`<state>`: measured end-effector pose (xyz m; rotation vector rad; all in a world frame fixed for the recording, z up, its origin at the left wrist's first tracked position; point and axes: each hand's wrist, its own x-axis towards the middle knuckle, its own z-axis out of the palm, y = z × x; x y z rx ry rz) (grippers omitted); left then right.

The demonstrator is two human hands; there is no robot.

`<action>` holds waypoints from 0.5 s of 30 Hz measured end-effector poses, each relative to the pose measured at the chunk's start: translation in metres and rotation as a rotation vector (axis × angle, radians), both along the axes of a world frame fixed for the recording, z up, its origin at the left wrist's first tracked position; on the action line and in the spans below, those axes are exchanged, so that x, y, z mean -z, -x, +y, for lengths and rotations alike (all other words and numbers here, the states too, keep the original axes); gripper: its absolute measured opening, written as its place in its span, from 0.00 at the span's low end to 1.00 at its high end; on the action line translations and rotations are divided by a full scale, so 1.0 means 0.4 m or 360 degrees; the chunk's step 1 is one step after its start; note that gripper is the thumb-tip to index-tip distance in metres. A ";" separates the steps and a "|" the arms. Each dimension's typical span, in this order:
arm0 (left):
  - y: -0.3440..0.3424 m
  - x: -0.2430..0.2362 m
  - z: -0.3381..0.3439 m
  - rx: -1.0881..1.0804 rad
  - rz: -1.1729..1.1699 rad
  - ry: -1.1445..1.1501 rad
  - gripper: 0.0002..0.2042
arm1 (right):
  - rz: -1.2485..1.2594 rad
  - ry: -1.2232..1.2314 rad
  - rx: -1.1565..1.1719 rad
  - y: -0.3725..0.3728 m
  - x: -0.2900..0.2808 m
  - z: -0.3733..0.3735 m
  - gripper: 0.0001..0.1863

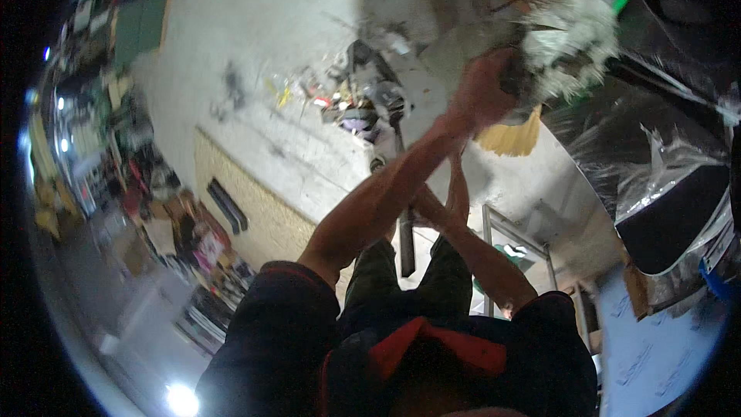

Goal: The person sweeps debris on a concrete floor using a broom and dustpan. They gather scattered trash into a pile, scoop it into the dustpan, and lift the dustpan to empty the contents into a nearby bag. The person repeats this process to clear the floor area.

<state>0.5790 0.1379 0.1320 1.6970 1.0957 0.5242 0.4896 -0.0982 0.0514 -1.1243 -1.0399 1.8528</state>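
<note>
My left arm reaches across to the upper right. At its end my left hand [492,89], smeared by motion, appears closed on a white shaggy bundle [573,46] with frayed, stringy edges. Lower down, my right hand [429,207] is closed at a long dark handle [407,245], partly behind my left forearm. The handle runs up towards a dark scoop-like shape [367,58] on the floor, whose kind is hard to make out. A pile of mixed scraps [351,106] lies against that shape.
A speckled board [247,193] with a pair of short black strips [227,205] lies left. Cardboard and clutter [181,228] line the far left. At right stand plastic-wrapped dark panels [656,147] and a metal frame [513,235]. A tan piece [511,137] lies below the bundle.
</note>
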 end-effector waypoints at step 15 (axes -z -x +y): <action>1.035 -0.857 -0.166 -0.1023 -0.0020 -0.0350 0.45 | -0.0310 -0.0494 0.0053 0.166 -0.194 -0.024 0.07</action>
